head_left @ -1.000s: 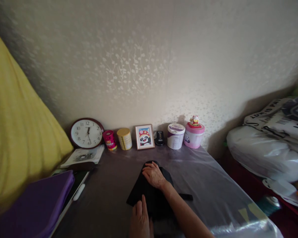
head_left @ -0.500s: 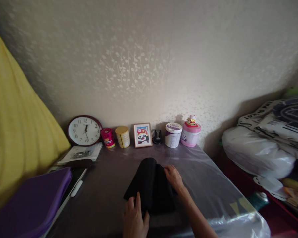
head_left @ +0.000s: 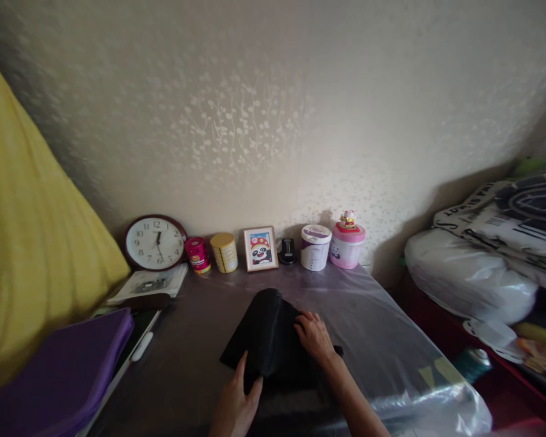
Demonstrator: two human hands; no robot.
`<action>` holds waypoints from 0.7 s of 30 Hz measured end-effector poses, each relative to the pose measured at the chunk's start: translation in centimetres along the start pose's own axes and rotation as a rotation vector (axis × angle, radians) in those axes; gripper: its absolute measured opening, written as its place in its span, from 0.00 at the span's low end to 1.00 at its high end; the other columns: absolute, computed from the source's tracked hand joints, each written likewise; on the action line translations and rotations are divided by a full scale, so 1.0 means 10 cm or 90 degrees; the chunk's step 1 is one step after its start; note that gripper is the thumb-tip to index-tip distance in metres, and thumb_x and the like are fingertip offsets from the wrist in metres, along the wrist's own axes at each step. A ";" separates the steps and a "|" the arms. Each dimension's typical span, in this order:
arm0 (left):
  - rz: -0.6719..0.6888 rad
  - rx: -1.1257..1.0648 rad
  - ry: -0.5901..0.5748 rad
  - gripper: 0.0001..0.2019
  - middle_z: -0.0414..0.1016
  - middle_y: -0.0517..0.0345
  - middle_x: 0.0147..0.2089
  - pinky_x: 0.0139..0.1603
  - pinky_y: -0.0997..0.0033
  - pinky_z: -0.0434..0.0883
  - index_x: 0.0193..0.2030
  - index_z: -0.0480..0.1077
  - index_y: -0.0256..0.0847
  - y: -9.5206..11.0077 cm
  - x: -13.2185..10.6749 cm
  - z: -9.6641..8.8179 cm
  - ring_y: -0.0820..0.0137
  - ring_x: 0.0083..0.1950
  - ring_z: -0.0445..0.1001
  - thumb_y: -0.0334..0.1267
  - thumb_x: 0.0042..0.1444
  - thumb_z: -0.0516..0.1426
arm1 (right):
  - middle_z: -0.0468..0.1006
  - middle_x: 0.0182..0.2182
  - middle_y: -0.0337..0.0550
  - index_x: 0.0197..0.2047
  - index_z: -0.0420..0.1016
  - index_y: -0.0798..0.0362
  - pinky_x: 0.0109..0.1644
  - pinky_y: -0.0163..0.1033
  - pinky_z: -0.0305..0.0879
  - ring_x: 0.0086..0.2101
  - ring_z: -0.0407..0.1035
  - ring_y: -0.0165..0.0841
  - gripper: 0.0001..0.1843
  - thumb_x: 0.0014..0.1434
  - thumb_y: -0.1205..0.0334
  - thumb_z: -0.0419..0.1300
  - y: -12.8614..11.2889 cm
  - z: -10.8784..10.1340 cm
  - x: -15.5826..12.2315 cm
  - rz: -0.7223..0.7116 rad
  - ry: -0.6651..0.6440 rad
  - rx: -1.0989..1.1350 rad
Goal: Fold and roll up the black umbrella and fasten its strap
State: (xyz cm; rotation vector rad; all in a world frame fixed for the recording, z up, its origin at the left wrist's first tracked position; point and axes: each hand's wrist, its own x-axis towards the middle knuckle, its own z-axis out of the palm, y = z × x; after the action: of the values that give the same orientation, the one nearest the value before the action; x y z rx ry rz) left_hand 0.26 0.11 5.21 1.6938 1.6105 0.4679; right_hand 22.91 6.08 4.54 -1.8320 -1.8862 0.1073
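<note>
A black folded piece of fabric [head_left: 268, 331] lies on the plastic-covered table in front of me, its near-middle part raised in a rounded fold. A short black strap end sticks out beyond its right side. My left hand [head_left: 239, 397] grips the fabric's near left edge between thumb and fingers. On the opposite side, my right hand [head_left: 313, 335] has its fingers bent over the right edge. What lies under the fabric is hidden.
Along the wall stand a clock [head_left: 156, 243], a pink can [head_left: 197, 255], a yellow can [head_left: 224, 252], a panda picture frame [head_left: 260, 249] and two tubs [head_left: 316, 247]. A purple case [head_left: 68, 370] is at left. Bags [head_left: 471, 276] lie beyond the table's right edge.
The fabric's fold has opened wider and spread to the left. My left hand has shifted slightly left, and my right hand has moved slightly nearer, its fingers further over the fabric.
</note>
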 end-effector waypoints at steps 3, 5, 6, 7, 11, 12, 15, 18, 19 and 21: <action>0.004 -0.072 0.002 0.30 0.62 0.46 0.61 0.59 0.67 0.59 0.64 0.45 0.34 -0.08 0.04 0.01 0.66 0.60 0.63 0.43 0.57 0.46 | 0.76 0.41 0.50 0.41 0.74 0.53 0.49 0.40 0.61 0.43 0.69 0.39 0.14 0.59 0.62 0.49 0.17 0.01 -0.02 0.093 0.045 0.027; 0.008 -0.106 0.014 0.30 0.62 0.47 0.61 0.60 0.68 0.59 0.64 0.47 0.35 -0.11 0.06 0.02 0.67 0.61 0.62 0.43 0.56 0.47 | 0.77 0.37 0.48 0.40 0.74 0.53 0.46 0.38 0.62 0.40 0.71 0.37 0.15 0.59 0.61 0.48 0.25 0.02 -0.03 0.149 0.057 0.085; 0.010 -0.121 0.018 0.29 0.62 0.48 0.62 0.60 0.68 0.58 0.63 0.48 0.35 -0.12 0.06 0.02 0.67 0.62 0.61 0.43 0.56 0.47 | 0.78 0.36 0.48 0.40 0.74 0.53 0.45 0.38 0.62 0.39 0.72 0.37 0.14 0.58 0.60 0.48 0.27 0.02 -0.03 0.178 0.057 0.119; 0.011 -0.133 0.020 0.29 0.61 0.48 0.62 0.60 0.68 0.58 0.63 0.49 0.35 -0.13 0.07 0.02 0.67 0.62 0.60 0.43 0.56 0.47 | 0.78 0.35 0.47 0.39 0.74 0.53 0.44 0.37 0.63 0.38 0.72 0.37 0.14 0.58 0.59 0.49 0.29 0.03 -0.03 0.207 0.052 0.155; 0.003 -0.169 0.011 0.29 0.62 0.48 0.61 0.60 0.68 0.59 0.62 0.50 0.34 -0.12 0.07 -0.02 0.67 0.62 0.60 0.43 0.55 0.47 | 0.78 0.34 0.46 0.39 0.74 0.54 0.36 0.36 0.65 0.35 0.73 0.36 0.18 0.55 0.54 0.49 0.26 0.04 -0.01 0.307 -0.006 0.306; 0.000 -0.174 0.012 0.29 0.62 0.48 0.61 0.59 0.69 0.59 0.62 0.50 0.34 -0.11 0.06 -0.02 0.67 0.62 0.61 0.43 0.55 0.47 | 0.78 0.33 0.46 0.38 0.74 0.54 0.35 0.36 0.65 0.35 0.72 0.37 0.19 0.55 0.52 0.49 0.23 0.04 0.00 0.316 -0.013 0.333; 0.004 -0.176 0.013 0.29 0.61 0.48 0.62 0.59 0.70 0.59 0.62 0.50 0.34 -0.08 0.05 -0.03 0.67 0.62 0.60 0.42 0.55 0.47 | 0.77 0.31 0.47 0.35 0.76 0.56 0.36 0.37 0.65 0.35 0.72 0.39 0.22 0.53 0.47 0.50 0.15 0.04 0.02 0.307 0.012 0.365; 0.014 -0.149 0.016 0.28 0.61 0.49 0.62 0.60 0.69 0.58 0.63 0.49 0.34 -0.07 0.04 -0.03 0.68 0.62 0.60 0.41 0.56 0.46 | 0.77 0.28 0.46 0.33 0.76 0.56 0.36 0.38 0.65 0.33 0.71 0.39 0.22 0.49 0.45 0.54 0.07 0.05 0.03 0.290 0.052 0.393; 0.017 -0.136 0.018 0.28 0.61 0.49 0.62 0.60 0.69 0.58 0.63 0.48 0.34 -0.07 0.04 -0.02 0.69 0.62 0.60 0.41 0.57 0.45 | 0.77 0.27 0.45 0.33 0.76 0.56 0.35 0.38 0.65 0.32 0.71 0.39 0.22 0.48 0.45 0.55 0.04 0.05 0.04 0.283 0.059 0.414; 0.021 -0.114 0.019 0.27 0.61 0.49 0.62 0.60 0.70 0.58 0.63 0.48 0.34 -0.07 0.03 -0.01 0.69 0.62 0.60 0.41 0.57 0.45 | 0.76 0.25 0.43 0.32 0.76 0.55 0.32 0.38 0.65 0.30 0.70 0.38 0.22 0.47 0.45 0.57 -0.02 0.04 0.07 0.263 0.066 0.473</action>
State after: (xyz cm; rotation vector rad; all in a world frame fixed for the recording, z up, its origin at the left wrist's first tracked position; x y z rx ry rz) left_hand -0.23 0.43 4.72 1.5869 1.5150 0.6372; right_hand 22.61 6.83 4.46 -1.6038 -1.1353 0.7322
